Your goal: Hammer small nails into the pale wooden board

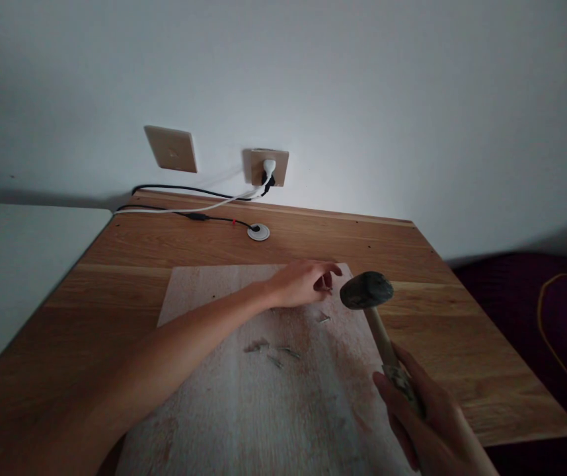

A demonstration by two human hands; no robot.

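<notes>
My right hand (425, 413) is wrapped round the handle of a mallet (367, 291) with a dark, rounded head and a pale shaft. Its head is raised near the far right corner of a pale, whitish board (254, 423). Over that corner is my left hand (303, 283), index finger arched forward and the other fingers curled towards the thumb. Whatever small thing sits at those fingertips is too dim to name. A small nail-like piece (324, 318) lies just below this hand. Several similar metal nails (274, 361) are scattered nearer the board's middle.
The board lies on a wooden tabletop (462, 344) against a white wall. At the back are a cable grommet (258, 232), a black cable (214, 217) and a socket (281, 168) with plugs. A white panel (26, 264) borders the left; purple fabric (521, 311) lies beyond the right edge.
</notes>
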